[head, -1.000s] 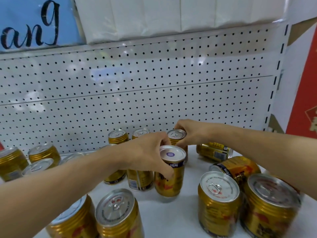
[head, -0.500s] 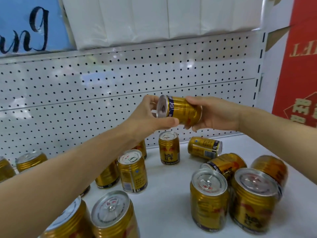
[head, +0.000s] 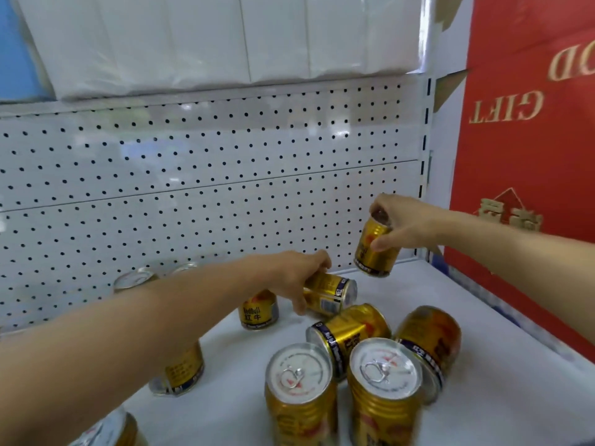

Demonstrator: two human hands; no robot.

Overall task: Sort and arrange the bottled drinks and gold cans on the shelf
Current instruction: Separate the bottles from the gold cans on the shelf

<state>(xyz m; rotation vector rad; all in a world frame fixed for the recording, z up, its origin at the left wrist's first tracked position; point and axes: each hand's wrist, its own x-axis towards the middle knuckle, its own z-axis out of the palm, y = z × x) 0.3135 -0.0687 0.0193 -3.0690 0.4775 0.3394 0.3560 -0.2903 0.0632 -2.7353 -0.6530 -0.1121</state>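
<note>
Nearest me, two upright gold cans (head: 341,391) stand on the white shelf (head: 502,365), with two tipped cans (head: 386,333) just behind them. Farther in, my left hand (head: 294,278) grips a can lying on its side (head: 331,292). Farthest right, my right hand (head: 402,225) grasps a slightly tilted can (head: 373,252) by its top, near the pegboard back panel (head: 193,175)

White shelf (head: 483,397) — gold cans (head: 383,391), some upright, some toppled.
</note>
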